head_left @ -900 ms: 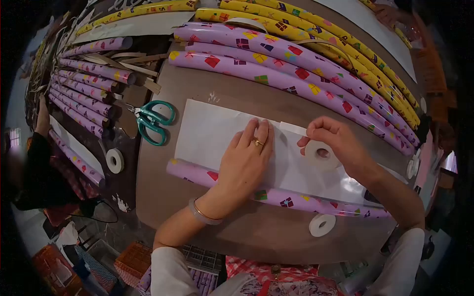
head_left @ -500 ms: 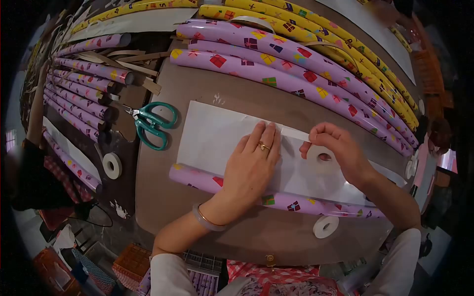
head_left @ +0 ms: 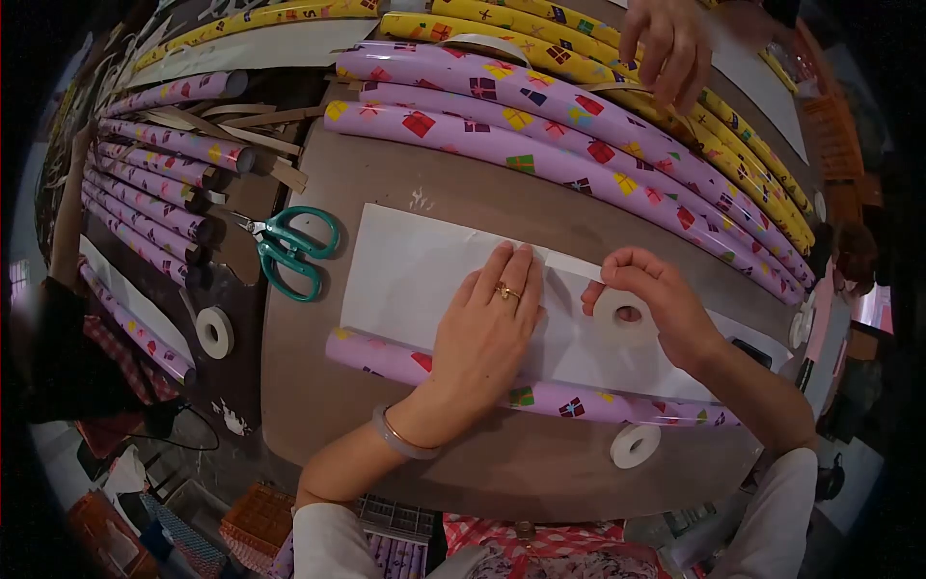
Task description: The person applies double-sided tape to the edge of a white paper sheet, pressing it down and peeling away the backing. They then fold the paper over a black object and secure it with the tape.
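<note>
My left hand [head_left: 485,333] lies flat on the white sheet [head_left: 395,270], fingers extended near its upper edge, nothing in it. Along the sheet's lower edge runs a purple roll of gift-patterned paper [head_left: 376,355], passing under my left wrist. My right hand [head_left: 656,299] is curled round a white tape roll [head_left: 625,314] over the right part of the sheet, with a strip of tape along the sheet's upper edge between the hands. Green-handled scissors [head_left: 294,253] rest left of the sheet.
Purple rolls [head_left: 540,164] and yellow rolls [head_left: 559,53] lie across the back. A co-worker's hand [head_left: 667,48] is over the yellow ones. More tape rolls lie at the left [head_left: 214,332] and front [head_left: 636,446]. Shorter purple rolls [head_left: 154,203] are stacked left.
A co-worker's hand has come in over the yellow rolls at the top. My hands have hardly moved. The view has shifted slightly.
</note>
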Action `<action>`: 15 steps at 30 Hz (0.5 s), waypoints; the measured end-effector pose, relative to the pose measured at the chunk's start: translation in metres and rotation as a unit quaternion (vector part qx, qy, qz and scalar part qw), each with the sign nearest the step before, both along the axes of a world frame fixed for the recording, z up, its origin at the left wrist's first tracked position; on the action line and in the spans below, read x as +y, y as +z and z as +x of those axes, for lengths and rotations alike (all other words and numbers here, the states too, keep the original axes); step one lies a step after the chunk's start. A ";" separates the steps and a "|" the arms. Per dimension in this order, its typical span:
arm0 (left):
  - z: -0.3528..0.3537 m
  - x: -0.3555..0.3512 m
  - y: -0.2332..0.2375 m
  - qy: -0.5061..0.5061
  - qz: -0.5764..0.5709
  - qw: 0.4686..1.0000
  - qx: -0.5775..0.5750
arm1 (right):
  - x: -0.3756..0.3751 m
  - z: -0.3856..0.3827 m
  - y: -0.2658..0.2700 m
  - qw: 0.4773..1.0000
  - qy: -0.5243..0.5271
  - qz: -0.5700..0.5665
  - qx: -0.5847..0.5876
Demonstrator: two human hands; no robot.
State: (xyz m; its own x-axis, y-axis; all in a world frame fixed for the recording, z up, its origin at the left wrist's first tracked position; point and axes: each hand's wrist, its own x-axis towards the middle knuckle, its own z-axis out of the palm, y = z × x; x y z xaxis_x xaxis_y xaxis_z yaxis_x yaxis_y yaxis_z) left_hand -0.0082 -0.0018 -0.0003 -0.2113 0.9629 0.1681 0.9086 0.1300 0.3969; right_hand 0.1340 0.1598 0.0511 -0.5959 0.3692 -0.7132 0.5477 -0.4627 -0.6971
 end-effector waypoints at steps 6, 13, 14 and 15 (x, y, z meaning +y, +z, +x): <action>-0.001 0.000 0.000 -0.005 0.003 1.000 0.008 | -0.001 -0.001 -0.001 1.000 -0.011 -0.005 -0.005; -0.001 0.000 0.001 -0.004 -0.003 1.000 0.010 | -0.002 -0.003 0.000 1.000 -0.010 0.005 -0.021; -0.001 -0.001 0.001 -0.003 -0.004 1.000 0.010 | -0.001 -0.003 0.000 1.000 -0.008 -0.004 -0.022; -0.001 -0.001 0.001 -0.003 -0.002 1.000 0.011 | -0.001 -0.003 0.000 1.000 -0.009 -0.002 -0.021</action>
